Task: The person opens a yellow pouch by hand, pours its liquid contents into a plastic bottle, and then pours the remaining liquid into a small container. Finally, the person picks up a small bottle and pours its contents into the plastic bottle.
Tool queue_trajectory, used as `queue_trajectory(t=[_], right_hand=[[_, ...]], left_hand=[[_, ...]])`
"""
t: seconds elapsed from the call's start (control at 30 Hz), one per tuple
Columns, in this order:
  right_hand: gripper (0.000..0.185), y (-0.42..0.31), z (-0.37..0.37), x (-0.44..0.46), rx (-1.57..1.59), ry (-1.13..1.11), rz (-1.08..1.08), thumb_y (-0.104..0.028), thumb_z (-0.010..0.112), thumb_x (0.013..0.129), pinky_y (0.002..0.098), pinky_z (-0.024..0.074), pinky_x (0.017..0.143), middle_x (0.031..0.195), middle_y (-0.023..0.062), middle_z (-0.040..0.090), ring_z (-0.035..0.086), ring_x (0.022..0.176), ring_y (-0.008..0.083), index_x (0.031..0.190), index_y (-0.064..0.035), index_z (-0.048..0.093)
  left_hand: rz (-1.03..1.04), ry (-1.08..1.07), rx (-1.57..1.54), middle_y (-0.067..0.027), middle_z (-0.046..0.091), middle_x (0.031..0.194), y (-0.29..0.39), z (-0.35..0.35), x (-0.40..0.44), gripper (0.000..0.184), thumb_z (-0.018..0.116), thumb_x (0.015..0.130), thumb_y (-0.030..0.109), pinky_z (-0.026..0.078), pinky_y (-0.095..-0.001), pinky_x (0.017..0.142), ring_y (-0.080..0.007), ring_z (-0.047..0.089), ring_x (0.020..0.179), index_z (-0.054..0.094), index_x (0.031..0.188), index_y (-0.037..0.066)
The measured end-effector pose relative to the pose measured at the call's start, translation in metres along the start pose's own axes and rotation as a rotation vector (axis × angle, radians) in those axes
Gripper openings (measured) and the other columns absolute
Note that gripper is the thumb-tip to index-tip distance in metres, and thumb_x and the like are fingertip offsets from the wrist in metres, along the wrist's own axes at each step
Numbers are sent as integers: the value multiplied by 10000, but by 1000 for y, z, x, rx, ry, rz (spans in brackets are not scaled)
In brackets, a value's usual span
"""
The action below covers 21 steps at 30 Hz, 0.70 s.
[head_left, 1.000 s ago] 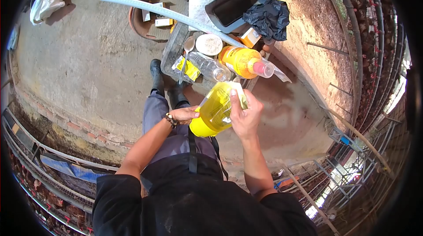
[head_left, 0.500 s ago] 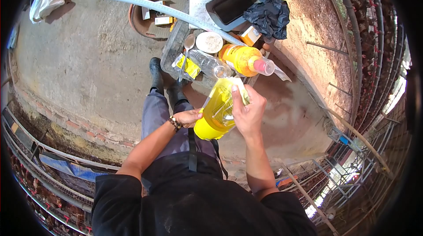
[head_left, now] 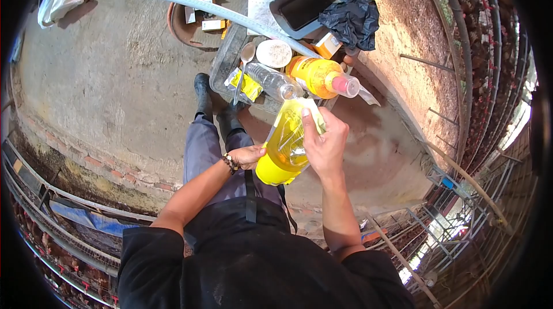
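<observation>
Between my two hands is a glossy yellow pouch (head_left: 280,153), held tilted over my lap with its paler end away from me. My left hand (head_left: 249,157) pinches its left edge. My right hand (head_left: 325,143) grips the upper right side, thumb on top. Just beyond the pouch lies a clear plastic bottle (head_left: 271,79). Beside that bottle are an orange-yellow bottle (head_left: 317,75) with a pink and clear cap, a metal spoon (head_left: 240,81), a small yellow sachet (head_left: 249,86) and a round white dish (head_left: 273,54). The pouch's contents cannot be made out.
A grey stand (head_left: 222,66) carries these items. Behind them are a pale blue tube (head_left: 216,14), a dark rectangular container (head_left: 305,3), a crumpled black bag (head_left: 350,22) and a small orange-white box (head_left: 327,46). A round basin (head_left: 180,23) holds small boxes. Cages line both sides.
The pouch has shifted very slightly, its lower end a little to the right. Both hands keep their hold.
</observation>
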State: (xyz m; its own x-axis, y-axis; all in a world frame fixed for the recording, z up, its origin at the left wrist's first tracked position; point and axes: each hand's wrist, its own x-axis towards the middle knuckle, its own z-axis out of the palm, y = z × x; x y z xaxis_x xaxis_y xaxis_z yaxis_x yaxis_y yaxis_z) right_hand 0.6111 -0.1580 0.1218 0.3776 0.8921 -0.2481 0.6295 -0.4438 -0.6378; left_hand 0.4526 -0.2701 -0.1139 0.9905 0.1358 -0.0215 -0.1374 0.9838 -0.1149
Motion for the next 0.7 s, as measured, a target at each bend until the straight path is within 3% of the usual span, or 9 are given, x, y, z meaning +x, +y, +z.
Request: queue_trajectory(t=[0.3, 0.7], right_hand=[[250, -2, -1, 4, -32, -5, -8, -190, 642, 911, 395, 400, 491, 568, 184, 548, 562, 493, 345, 755, -1, 587], [237, -7, -3, 7, -41, -13, 9, -192, 639, 910, 400, 411, 504, 582, 189, 563, 598, 527, 346, 774, -1, 609]], left_hand=[[5, -14, 7, -116, 383, 1511, -4, 2, 3, 863, 625, 892, 499, 320, -437, 1139, -247, 388, 1377, 218, 1524, 75], [10, 62, -1, -128, 447, 1466, -10, 11, 5, 847, 620, 871, 540, 326, -440, 1138, -260, 430, 1349, 324, 1470, 19]])
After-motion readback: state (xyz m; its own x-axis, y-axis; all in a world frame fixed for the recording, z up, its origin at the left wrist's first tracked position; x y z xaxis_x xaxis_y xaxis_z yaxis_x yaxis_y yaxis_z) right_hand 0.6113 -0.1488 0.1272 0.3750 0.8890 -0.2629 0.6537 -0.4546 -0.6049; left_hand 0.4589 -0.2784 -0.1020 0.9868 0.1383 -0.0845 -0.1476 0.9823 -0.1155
